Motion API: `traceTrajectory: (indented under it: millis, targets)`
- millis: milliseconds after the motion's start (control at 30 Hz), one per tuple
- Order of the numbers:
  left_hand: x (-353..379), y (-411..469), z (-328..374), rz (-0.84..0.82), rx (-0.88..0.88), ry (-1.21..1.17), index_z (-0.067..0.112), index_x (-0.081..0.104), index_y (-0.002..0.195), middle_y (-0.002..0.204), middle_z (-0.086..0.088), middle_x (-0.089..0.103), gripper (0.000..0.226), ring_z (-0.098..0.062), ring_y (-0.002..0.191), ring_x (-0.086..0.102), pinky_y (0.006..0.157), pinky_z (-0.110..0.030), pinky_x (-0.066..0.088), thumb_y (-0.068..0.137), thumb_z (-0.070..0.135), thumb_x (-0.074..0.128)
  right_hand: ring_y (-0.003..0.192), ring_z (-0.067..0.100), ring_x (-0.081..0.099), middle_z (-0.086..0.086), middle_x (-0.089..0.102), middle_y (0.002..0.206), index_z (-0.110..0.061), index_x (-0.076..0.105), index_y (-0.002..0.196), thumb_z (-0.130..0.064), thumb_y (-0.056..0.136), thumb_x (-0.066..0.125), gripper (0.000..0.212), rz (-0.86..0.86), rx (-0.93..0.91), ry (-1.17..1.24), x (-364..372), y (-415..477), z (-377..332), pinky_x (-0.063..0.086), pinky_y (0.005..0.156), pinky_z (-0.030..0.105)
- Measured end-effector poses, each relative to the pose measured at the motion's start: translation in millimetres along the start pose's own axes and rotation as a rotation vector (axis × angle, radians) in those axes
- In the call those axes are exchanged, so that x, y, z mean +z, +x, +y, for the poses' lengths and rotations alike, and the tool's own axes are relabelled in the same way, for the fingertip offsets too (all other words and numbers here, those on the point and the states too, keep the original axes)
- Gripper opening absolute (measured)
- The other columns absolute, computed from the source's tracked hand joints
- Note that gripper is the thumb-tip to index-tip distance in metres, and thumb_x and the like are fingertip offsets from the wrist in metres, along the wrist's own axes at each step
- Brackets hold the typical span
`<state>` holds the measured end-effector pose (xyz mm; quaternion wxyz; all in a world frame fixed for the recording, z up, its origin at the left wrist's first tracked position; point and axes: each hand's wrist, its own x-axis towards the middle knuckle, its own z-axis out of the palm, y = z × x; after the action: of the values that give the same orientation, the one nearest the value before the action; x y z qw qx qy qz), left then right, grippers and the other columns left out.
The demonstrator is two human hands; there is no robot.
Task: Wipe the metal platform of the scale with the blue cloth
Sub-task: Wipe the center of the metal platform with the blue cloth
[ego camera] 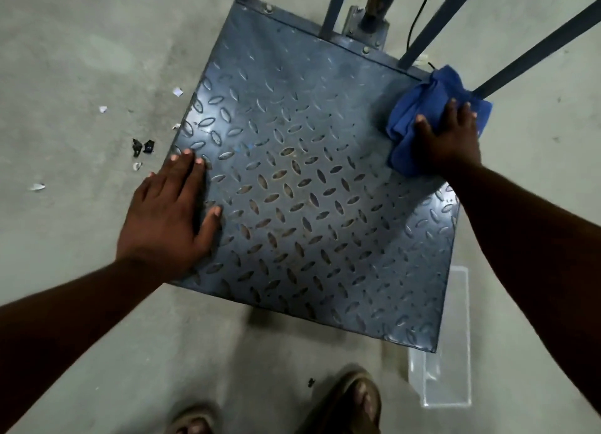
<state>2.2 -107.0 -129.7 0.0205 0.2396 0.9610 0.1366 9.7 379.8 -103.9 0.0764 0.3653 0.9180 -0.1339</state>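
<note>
The scale's metal platform is a dark checker-plate square lying on the floor in the head view. A crumpled blue cloth lies at its far right corner. My right hand presses flat on the cloth with straight, spread fingers. My left hand rests flat on the platform's left edge, fingers straight, holding nothing.
Blue metal rails and a post rise from the platform's far edge beside the cloth. Scraps of paper and dark debris lie on the concrete floor to the left. A clear plastic container sits by the near right corner. My sandalled feet stand below.
</note>
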Motion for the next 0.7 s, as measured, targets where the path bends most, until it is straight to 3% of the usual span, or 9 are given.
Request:
traceTrajectory:
  millis: [200, 433, 600, 700]
  targets:
    - [-0.7, 0.8, 0.6, 0.0, 0.01, -0.007, 0.009, 0.032, 0.167, 0.174, -0.018, 0.028, 0.081, -0.04, 0.159, 0.03, 0.123, -0.059, 0.031, 0.1, 0.054, 0.04, 0.16, 0.031, 0.01, 0.014, 0.011, 0.173, -0.018, 0.017, 0.166, -0.069, 0.1, 0.032, 0.084, 0.053, -0.348, -0.116, 24.3, -95.4, 52.9, 0.017, 0.128, 0.052]
    - [5.1, 0.2, 1.0, 0.025, 0.03, -0.008, 0.009, 0.03, 0.167, 0.173, -0.022, 0.028, 0.079, -0.045, 0.158, 0.031, 0.126, -0.057, 0.028, 0.101, 0.051, 0.042, 0.16, 0.03, 0.012, 0.01, 0.014, 0.173, -0.02, 0.025, 0.164, -0.061, 0.104, 0.038, 0.075, -0.079, -0.681, -0.192, 55.0, -271.1, 121.5, 0.017, 0.128, 0.052]
    - [14.5, 1.0, -8.9, 0.022, 0.065, -0.013, 0.005, 0.026, 0.168, 0.173, -0.028, 0.024, 0.08, -0.05, 0.157, 0.027, 0.129, -0.061, 0.024, 0.104, 0.051, 0.038, 0.159, 0.029, 0.019, 0.008, 0.021, 0.172, -0.023, 0.031, 0.163, -0.062, 0.101, 0.047, 0.075, -0.093, -0.768, -0.18, 47.7, -243.2, 128.1, 0.018, 0.128, 0.049]
    - [27.8, 2.2, -23.1, -0.026, 0.098, 0.001, 0.007, 0.019, 0.171, 0.179, -0.015, 0.011, 0.083, -0.046, 0.162, 0.019, 0.131, -0.063, 0.019, 0.105, 0.056, 0.032, 0.159, 0.03, 0.018, 0.01, 0.019, 0.172, -0.021, 0.031, 0.163, -0.061, 0.1, 0.048, 0.076, -0.002, -0.654, -0.138, 44.4, -190.2, 121.1, 0.019, 0.128, 0.047]
